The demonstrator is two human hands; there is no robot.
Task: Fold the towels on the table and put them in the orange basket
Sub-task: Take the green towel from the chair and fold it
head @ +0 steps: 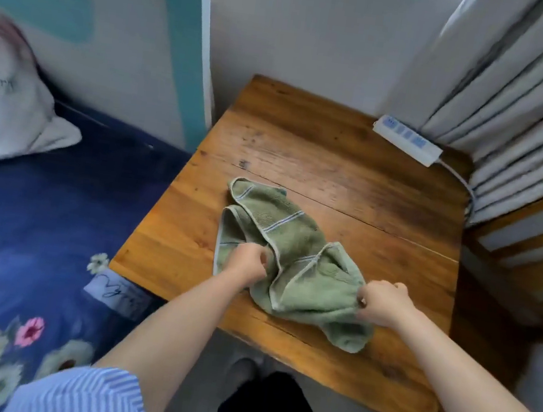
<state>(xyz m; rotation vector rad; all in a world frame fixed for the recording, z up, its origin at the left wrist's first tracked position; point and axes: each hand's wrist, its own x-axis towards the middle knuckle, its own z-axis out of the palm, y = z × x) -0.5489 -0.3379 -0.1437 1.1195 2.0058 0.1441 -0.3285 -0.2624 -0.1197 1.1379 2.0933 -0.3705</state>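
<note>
one green towel (290, 260) lies crumpled on the near half of the wooden table (321, 157), partly bunched and not yet folded. the left hand (247, 263) has a closed grip on the towel's left edge, fingers curled around the cloth. the right hand (383, 307) pinches the towel's right corner in a tight grip. a white power strip (408, 140) rests at the table's far right corner, beside the curtain (518, 100). a bed (38, 209) with floral bedding stands left of the table.
</note>
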